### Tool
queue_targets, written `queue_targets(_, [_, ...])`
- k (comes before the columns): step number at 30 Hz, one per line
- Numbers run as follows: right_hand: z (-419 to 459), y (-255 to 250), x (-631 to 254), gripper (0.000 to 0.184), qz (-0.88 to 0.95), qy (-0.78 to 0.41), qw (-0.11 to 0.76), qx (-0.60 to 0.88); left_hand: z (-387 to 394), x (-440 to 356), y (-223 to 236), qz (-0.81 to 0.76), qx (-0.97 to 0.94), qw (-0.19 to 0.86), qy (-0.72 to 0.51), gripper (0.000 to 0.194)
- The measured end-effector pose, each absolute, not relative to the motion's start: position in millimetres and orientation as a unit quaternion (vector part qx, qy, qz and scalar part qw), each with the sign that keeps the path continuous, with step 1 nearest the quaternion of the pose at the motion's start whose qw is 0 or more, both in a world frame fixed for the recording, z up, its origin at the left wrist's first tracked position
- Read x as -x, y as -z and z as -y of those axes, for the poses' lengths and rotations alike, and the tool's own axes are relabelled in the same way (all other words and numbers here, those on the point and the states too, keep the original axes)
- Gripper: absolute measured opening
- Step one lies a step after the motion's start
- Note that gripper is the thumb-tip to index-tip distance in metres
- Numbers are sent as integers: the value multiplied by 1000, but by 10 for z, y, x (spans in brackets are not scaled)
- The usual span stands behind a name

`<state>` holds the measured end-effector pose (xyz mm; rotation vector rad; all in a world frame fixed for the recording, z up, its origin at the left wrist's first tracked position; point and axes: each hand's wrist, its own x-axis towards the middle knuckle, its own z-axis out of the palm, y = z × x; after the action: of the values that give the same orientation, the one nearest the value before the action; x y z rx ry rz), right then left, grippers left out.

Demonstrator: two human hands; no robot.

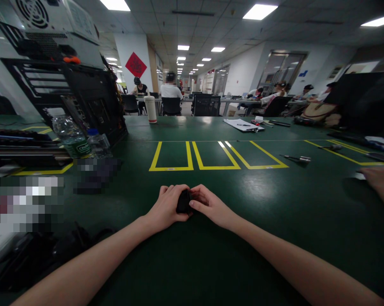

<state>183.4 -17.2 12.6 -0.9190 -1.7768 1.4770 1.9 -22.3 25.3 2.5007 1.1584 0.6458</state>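
In the head view a small black block-like object [183, 202] stands at the middle of the green table. My left hand [169, 205] is wrapped round it, thumb low in front and fingers over its top and far side. From the right, my right hand [213, 205] pinches at its edge, with the thumb against the near right side and the other fingers curled behind. The grip covers much of the object, so its exact kind cannot be made out. Both forearms reach in from the lower corners.
Yellow tape frames [171, 168] mark the green table [192, 263] ahead. To the left are plastic bottles [71, 136] and a black computer case [96, 102]. A clipboard [241, 125], a screwdriver-like tool [298, 159] and another person's hand [381, 180] are on the right.
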Motion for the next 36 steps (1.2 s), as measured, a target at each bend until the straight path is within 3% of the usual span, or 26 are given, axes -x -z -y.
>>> queue_targets(9, [209,-214,-1867,28,691,-577,298,317,201,-25,-220,-411,-873,140,-222,53])
queue_targets(15, [164,-104,-1829,16,684,-551,337,338,212,-30,-236,-401,-876,146,-226,52])
queue_targets(28, [226,-232,-1859,30,699,-555,311,328,225,-24,-258,-403,-875,154,-219,51])
queue_targets(36, [172,-115,-1832,19,669,-567,338,341,227,-21,-253,-402,-874,155,-225,51])
